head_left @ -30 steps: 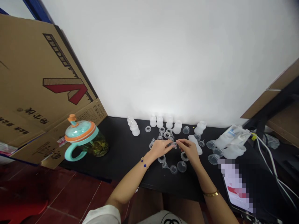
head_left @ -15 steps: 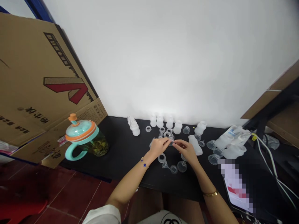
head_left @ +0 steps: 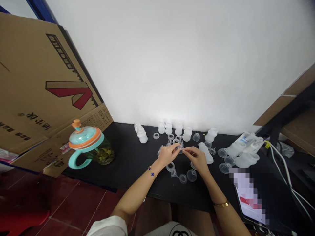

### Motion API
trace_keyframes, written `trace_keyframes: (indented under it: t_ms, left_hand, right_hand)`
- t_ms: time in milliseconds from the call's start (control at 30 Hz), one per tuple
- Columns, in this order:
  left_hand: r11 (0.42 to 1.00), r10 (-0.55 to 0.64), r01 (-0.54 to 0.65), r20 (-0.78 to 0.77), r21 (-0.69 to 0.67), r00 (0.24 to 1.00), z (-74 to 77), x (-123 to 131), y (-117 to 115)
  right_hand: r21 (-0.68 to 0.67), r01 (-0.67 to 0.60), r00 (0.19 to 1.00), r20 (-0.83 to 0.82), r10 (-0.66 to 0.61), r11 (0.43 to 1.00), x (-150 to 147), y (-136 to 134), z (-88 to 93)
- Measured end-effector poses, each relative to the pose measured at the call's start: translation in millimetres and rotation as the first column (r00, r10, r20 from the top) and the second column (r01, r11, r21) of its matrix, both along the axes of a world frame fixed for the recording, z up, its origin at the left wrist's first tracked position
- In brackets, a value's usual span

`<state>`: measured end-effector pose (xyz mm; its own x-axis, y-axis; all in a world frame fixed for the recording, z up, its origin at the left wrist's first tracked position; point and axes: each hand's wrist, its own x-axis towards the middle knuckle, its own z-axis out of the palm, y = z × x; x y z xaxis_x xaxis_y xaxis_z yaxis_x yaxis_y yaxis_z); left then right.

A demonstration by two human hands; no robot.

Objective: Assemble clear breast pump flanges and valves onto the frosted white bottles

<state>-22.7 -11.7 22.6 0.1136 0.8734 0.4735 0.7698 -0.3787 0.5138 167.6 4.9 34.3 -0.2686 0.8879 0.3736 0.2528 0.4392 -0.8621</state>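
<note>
My left hand (head_left: 168,154) and my right hand (head_left: 199,159) meet over the black table, fingertips pinched on a small clear piece (head_left: 181,148). It looks like a bottle nipple, though the fingers cover much of it. Just beyond lies a cluster of clear rings (head_left: 176,140). Nearer me are a collar ring (head_left: 170,166), a clear nipple (head_left: 173,173), a small round clear part (head_left: 183,178) and a clear domed cap (head_left: 191,175). A white frosted bottle (head_left: 206,153) lies on its side beyond my right hand.
Several frosted bottles (head_left: 179,128) stand along the wall, with more bottles (head_left: 141,135) to the left. A teal and orange jug (head_left: 85,141) stands left, before a large cardboard box (head_left: 29,82). At right are bagged bottles (head_left: 246,154), white cables (head_left: 283,164) and a phone (head_left: 249,200).
My fingertips have shifted slightly around the small clear piece, and the right fingers sit a touch lower. The things on the table have not moved.
</note>
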Motion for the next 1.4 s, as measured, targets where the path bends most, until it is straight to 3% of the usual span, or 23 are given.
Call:
trace_keyframes:
  t_ms: [300,500,733,867,967,1100,1200,1400]
  left_hand:
    - [0.993,0.045,-0.051,0.061,0.107,0.997,1.1,2,-2]
    - [0.982,-0.018,-0.002,0.105,0.19,0.994,0.6,1,-1]
    - [0.985,-0.005,-0.014,0.112,0.174,0.994,-1.5,1,1]
    - [0.986,0.019,-0.037,0.107,0.164,0.994,-1.2,2,1]
    - [0.985,0.031,-0.047,0.098,0.165,0.995,-0.4,3,1]
    - [0.982,0.015,-0.032,0.093,0.184,0.996,-0.7,3,1]
    - [0.984,0.013,-0.029,0.095,0.174,0.995,-1.5,3,1]
    - [0.987,0.013,-0.028,0.095,0.16,0.995,-0.2,3,1]
  right_hand:
    - [0.066,0.031,0.999,-0.012,-0.03,0.997,0,-3,4.0]
    - [0.085,0.018,1.0,-0.012,-0.017,0.996,1,-1,-0.2]
    - [0.077,0.019,1.0,-0.011,-0.018,0.997,2,-1,2.0]
    - [0.036,0.125,0.992,-0.004,-0.125,0.991,16,9,2.6]
    - [0.031,0.24,0.965,0.106,-0.242,0.97,28,19,0.1]
    - [0.039,0.307,0.877,0.377,-0.298,0.951,36,27,-5.8]
    - [0.08,0.292,0.799,0.527,-0.289,0.953,36,26,-9.0]
    - [0.027,0.264,0.668,0.716,-0.203,0.964,30,20,-9.1]
